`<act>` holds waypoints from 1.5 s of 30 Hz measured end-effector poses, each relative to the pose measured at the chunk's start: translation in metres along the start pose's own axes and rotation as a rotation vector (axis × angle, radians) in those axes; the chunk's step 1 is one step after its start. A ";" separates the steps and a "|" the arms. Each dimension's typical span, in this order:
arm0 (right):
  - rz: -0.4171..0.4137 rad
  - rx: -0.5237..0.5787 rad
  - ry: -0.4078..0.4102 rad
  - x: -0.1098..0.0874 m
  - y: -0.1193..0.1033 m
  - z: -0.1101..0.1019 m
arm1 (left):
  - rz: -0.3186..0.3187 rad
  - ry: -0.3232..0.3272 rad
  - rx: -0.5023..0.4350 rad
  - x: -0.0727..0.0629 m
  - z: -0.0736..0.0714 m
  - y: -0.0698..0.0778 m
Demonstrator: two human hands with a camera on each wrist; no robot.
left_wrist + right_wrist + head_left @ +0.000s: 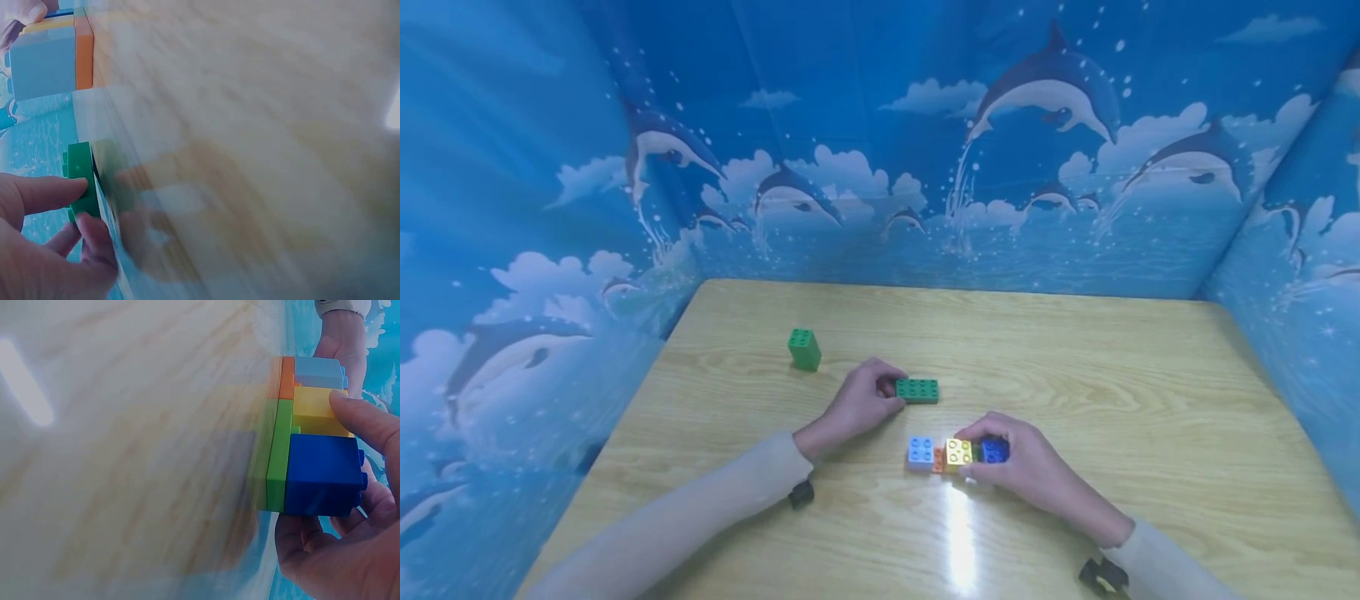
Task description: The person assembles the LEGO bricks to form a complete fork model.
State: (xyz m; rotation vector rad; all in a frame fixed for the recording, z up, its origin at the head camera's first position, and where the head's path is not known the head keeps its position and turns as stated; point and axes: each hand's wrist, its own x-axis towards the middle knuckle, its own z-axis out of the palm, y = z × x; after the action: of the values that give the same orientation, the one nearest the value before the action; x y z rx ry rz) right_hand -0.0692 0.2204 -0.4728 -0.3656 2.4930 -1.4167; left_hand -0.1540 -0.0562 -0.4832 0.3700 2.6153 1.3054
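My left hand (861,398) pinches the left end of a flat dark green toy building brick (919,391), which lies studs up on the table. Nearer to me is a joined row of bricks: a light blue brick (921,452) on an orange base brick (287,376), and a yellow brick (958,454) bridging towards a dark blue brick (322,475) on a light green base brick (279,456). My right hand (1030,465) holds this row from the right, its thumb on the yellow brick and other fingers behind and beneath the dark blue end.
A tall green block (805,352) stands upright at the back left of the wood-grain table (1075,350). Dolphin-printed blue curtains (865,217) border the table at the back and both sides. Light glares off the tabletop near the front.
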 end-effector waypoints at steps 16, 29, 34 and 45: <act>0.002 -0.016 0.001 0.001 0.003 0.000 | -0.012 -0.110 -0.047 0.019 0.014 0.011; 0.013 -0.004 0.000 0.001 0.000 0.000 | -0.029 -0.157 -0.009 0.027 0.018 0.016; 0.007 -0.001 -0.008 0.001 0.001 0.000 | -0.029 -0.164 -0.007 0.028 0.017 0.017; 0.008 -0.015 0.002 0.001 0.000 0.001 | -0.043 -0.173 -0.023 0.027 0.016 0.017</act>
State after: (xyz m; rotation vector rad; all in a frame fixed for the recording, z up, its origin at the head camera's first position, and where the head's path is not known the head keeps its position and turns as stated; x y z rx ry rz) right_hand -0.0699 0.2190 -0.4736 -0.3568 2.5057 -1.3962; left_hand -0.1723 -0.0255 -0.4808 0.4016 2.4500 1.2296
